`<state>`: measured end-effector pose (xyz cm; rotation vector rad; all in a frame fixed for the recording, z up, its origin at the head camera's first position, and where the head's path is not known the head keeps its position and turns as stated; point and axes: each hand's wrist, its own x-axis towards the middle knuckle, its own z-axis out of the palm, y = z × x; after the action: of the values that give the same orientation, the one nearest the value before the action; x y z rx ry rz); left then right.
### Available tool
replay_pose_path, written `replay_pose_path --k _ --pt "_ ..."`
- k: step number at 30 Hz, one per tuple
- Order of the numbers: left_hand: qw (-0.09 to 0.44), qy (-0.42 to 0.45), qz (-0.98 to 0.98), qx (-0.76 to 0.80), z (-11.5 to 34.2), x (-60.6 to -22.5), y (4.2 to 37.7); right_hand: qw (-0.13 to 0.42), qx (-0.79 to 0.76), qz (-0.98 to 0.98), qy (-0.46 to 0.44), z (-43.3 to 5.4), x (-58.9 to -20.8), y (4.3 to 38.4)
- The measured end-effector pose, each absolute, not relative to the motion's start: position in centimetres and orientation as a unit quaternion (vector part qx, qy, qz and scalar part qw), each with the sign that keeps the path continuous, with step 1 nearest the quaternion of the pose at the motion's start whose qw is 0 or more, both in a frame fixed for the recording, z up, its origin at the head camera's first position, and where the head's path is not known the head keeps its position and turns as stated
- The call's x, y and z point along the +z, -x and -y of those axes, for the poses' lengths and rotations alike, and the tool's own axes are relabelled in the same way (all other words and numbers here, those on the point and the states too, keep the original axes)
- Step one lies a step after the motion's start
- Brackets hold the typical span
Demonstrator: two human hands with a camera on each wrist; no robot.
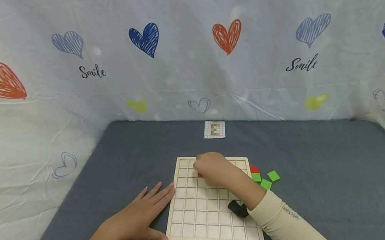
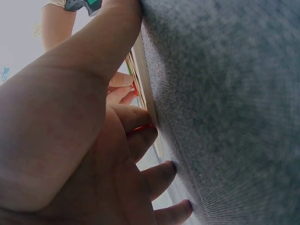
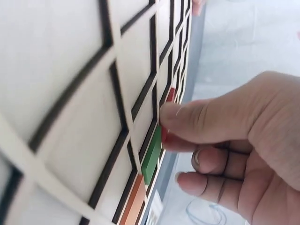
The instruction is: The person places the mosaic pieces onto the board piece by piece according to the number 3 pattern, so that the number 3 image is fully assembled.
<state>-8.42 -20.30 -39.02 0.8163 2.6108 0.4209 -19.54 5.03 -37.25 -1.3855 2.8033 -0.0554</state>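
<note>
A square wooden grid board (image 1: 205, 206) lies on the dark grey cloth. My left hand (image 1: 143, 212) is spread flat on the cloth, its fingertips and thumb touching the board's left edge. Over the upper rows, my right hand (image 1: 217, 170) pinches a red tile (image 3: 164, 134) between thumb and index finger, low against the grid; the hand covers most of this tile. In the right wrist view, a green tile (image 3: 151, 159) and an orange tile (image 3: 132, 201) sit in cells beside the fingers. Another red tile (image 3: 171, 95) shows just past the thumb.
Right of the board lie loose green tiles (image 1: 273, 176) and a red piece (image 1: 254, 169). A small printed pattern card (image 1: 214, 130) lies behind the board. A black wrist device (image 1: 238, 208) hangs under the right wrist. A white curtain with hearts (image 1: 184, 57) stands behind the table.
</note>
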Motion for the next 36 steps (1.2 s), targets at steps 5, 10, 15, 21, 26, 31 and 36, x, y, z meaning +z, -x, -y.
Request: replay_pose_path --k 5,10,15,21,26,31,36 --pt "0.184 -0.290 -0.927 0.152 20.4 -39.1 8.4 -0.003 -0.010 -0.901 0.434 -4.8 -37.2 19.3" --pt "0.186 -0.290 -0.927 0.152 20.4 -39.1 8.4 0.013 -0.063 -0.900 0.431 -5.1 -37.3 19.7" --pt "0.186 -0.289 -0.926 0.154 20.4 -39.0 8.3 0.030 -0.127 -0.887 0.443 -5.7 -37.5 20.1" --pt "0.189 -0.291 -0.925 0.152 20.3 -39.1 8.4 0.038 -0.122 -0.889 0.441 -5.8 -37.5 20.3" --pt "0.189 -0.291 -0.926 0.152 20.2 -39.1 8.4 0.016 -0.077 -0.899 0.432 -5.6 -37.6 19.5" --pt "0.186 -0.294 -0.925 0.152 20.2 -39.1 8.4 -0.021 -0.038 -0.899 0.435 -5.9 -38.0 18.6" --pt "0.185 -0.294 -0.926 0.151 20.3 -39.2 8.5 -0.025 -0.023 -0.903 0.428 -6.2 -38.2 17.8"
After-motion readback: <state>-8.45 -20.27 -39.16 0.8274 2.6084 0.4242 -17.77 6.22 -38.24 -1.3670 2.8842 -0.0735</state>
